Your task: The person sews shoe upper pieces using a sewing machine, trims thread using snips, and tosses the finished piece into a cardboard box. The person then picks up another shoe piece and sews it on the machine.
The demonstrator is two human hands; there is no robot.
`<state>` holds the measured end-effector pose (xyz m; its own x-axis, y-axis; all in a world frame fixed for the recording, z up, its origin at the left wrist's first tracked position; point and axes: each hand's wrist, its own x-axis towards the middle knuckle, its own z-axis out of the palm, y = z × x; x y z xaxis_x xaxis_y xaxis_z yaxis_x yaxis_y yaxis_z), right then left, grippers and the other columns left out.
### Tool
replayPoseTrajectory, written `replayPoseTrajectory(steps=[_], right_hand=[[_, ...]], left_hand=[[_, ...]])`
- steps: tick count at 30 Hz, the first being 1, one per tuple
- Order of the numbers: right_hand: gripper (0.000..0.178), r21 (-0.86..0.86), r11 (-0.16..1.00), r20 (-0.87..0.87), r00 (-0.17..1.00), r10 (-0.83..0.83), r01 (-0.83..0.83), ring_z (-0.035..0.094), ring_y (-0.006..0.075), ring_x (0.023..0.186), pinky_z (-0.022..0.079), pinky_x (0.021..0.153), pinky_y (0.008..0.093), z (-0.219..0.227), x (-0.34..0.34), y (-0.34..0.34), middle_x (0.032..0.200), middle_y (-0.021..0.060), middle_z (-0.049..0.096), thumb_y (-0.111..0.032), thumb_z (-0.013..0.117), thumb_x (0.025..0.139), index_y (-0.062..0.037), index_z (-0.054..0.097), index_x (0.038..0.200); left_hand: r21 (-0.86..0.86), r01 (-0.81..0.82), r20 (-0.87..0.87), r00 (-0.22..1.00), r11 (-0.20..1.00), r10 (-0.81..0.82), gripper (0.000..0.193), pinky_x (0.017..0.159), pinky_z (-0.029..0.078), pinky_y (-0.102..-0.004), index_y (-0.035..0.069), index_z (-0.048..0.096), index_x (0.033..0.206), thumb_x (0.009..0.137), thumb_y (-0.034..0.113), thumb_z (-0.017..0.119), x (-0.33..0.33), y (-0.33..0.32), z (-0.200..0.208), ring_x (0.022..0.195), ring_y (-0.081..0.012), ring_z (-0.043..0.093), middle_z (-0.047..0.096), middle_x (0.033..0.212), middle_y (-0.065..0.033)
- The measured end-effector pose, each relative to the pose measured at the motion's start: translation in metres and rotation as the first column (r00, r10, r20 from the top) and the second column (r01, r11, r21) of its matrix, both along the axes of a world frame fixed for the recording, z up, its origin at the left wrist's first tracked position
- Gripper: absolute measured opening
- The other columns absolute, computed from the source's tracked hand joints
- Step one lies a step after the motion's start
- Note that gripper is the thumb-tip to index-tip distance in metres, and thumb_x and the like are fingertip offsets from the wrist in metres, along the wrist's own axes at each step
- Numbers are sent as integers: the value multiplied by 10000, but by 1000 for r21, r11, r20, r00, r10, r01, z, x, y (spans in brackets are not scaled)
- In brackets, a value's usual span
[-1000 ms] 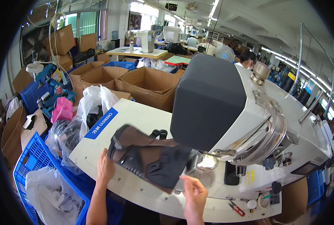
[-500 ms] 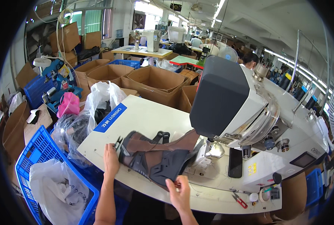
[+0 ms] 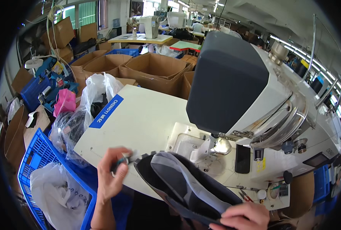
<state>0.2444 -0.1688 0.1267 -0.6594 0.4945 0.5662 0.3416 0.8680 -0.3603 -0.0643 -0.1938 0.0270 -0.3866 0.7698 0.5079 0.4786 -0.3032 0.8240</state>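
Note:
A black-and-brown boot upper [image 3: 170, 188] is held near the front edge of the sewing table, its opening turned up so the grey lining shows. My right hand [image 3: 245, 215] is closed on its near right edge. Beside the far left end of the upper is my left hand [image 3: 113, 172], blurred by motion, with fingers curled around a small dark-and-light piece that I cannot make out. To the right of the upper stands a white sewing machine [image 3: 293, 111], with a lit metal arm [image 3: 203, 150] above the tabletop.
A phone [image 3: 242, 159] lies by the machine base, and red-handled snips [image 3: 245, 195] lie near the table's right front. A blue crate [image 3: 88, 188] holding a white bag is at left. Plastic bags [image 3: 101, 90] and cardboard boxes [image 3: 151, 78] stand beyond the table.
The boot upper has come toward me and right, turning from its outer side to its open, lined side. My right hand has moved right and nearer; my left hand has moved slightly nearer.

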Motion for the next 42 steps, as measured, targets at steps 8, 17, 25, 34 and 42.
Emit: replayPoseTrajectory(steps=[8, 17, 25, 34, 42], right_hand=[[170, 245, 969, 244, 967, -69, 7, 576, 164, 650, 444, 565, 273, -5, 15, -20, 860, 54, 587, -110, 770, 723, -36, 643, 808], [122, 313, 945, 261, 965, 12, -97, 549, 153, 627, 412, 557, 263, -15, 10, -32, 851, 81, 591, -89, 704, 786, 20, 650, 796], [124, 345, 927, 302, 953, 37, -145, 481, 139, 593, 386, 544, 266, -20, 4, -33, 845, 80, 577, -83, 695, 789, 29, 642, 786], [124, 316, 934, 313, 948, 63, -166, 476, 139, 587, 392, 542, 260, -31, 4, -31, 850, 73, 573, -78, 697, 786, 30, 636, 781], [303, 266, 964, 115, 992, -47, 15, 568, 207, 815, 455, 751, 345, -52, -2, -18, 902, 83, 580, -191, 830, 656, -41, 618, 812]], left_hand=[[-281, 260, -285, 896, 924, -339, 238, 470, 417, -263, 73, 709, 908, 716, 182, 799, 33, -13, 24, 542, -174, 602, 619, 654, -47], [-196, 130, -434, 877, 972, -205, 206, 471, 438, -255, 92, 703, 827, 675, 178, 811, 34, -21, 32, 503, -173, 592, 583, 594, -20], [-97, 153, -565, 805, 983, -181, 173, 422, 393, -261, 96, 671, 711, 629, 139, 817, 36, -27, 36, 450, -175, 557, 560, 542, -5], [-126, 259, -594, 753, 957, -283, 161, 422, 389, -270, 113, 673, 694, 635, 150, 818, 35, -21, 25, 444, -169, 549, 562, 537, 0], [-177, 151, -342, 917, 973, -204, 115, 478, 409, -260, 33, 682, 764, 684, 68, 758, 31, -8, -9, 535, -144, 600, 624, 632, -59]])
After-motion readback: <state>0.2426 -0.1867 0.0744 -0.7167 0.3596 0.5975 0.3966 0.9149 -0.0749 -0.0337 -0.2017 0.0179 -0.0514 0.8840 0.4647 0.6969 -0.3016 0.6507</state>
